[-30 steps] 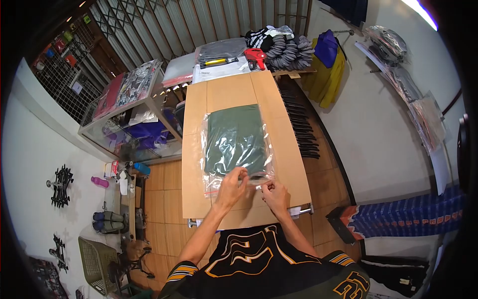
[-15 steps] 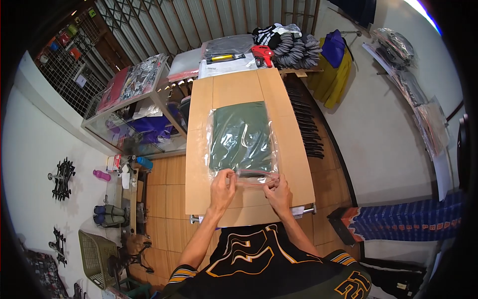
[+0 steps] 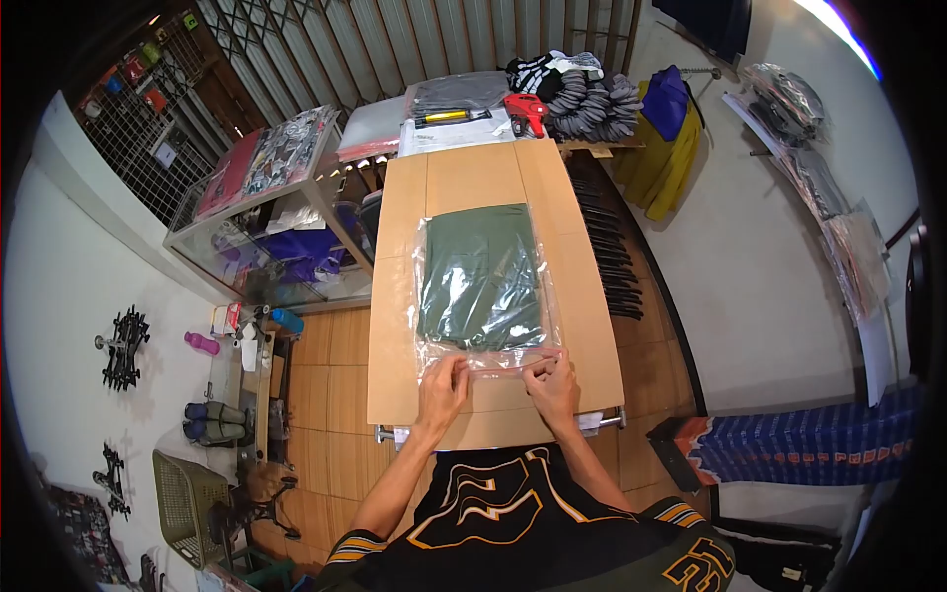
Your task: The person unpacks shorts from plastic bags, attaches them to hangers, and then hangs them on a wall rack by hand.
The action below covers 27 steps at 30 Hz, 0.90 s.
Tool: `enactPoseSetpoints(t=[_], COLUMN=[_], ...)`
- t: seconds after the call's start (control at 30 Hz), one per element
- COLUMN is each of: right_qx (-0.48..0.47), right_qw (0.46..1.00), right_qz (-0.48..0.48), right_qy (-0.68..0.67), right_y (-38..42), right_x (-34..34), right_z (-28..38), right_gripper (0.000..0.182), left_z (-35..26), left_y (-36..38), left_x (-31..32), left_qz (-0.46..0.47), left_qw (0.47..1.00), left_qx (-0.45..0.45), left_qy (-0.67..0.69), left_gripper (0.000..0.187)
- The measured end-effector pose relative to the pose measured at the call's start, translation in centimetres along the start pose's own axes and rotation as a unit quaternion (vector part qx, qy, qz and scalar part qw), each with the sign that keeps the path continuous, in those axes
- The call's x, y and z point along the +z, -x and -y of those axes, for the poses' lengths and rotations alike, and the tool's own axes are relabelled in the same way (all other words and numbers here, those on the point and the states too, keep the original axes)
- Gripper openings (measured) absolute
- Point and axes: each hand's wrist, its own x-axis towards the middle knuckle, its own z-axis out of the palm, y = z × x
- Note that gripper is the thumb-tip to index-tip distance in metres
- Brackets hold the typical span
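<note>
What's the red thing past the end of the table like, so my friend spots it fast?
Find the wooden table with the clear bag of green cloth on it. Just past its far end lies a tool with a handle. It's bright red, unlike the yellow-and-black thing to its left and gray bundles to its right.

Black jersey; orange-and-white outlined lettering

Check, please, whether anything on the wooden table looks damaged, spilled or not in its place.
Nothing stands out. The folded green cloth lies flat inside the clear bag, and I see no tear or spill. The left hand and right hand hold the bag's near end.
</note>
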Motion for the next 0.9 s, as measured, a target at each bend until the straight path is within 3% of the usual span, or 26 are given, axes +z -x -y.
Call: enactPoseSetpoints(t=[0.3,0.4,0.73,0.9], right_qx=[0.004,-0.002,-0.015,-0.044], right_qw=[1.000,1.000,0.999,0.999], right_qz=[0.012,0.003,-0.003,-0.024], right_qy=[-0.022,-0.004,-0.043,0.016], right_y=[0.0,0.1,-0.1,0.1], right_x=[-0.1,-0.4,0.6,0.5], right_z=[-0.1,0.6,-1.1,-0.5], right_gripper=[0.036,0.036,0.038,0.034], left_z=[-1.9,-2.0,-2.8,-3.8], left_y=[-7.1,-9.1,-13.5,-15.1], left_x=[-5.4,-6.6,-9.1,-10.0], left_qz=[-0.088,-0.121,-0.091,-0.049], left_qw=[0.995,0.989,0.981,0.960], left_qx=[0.037,0.085,0.171,0.267], left_qy=[0.025,0.005,-0.032,-0.071], left_gripper=[0.016,0.016,0.020,0.015])
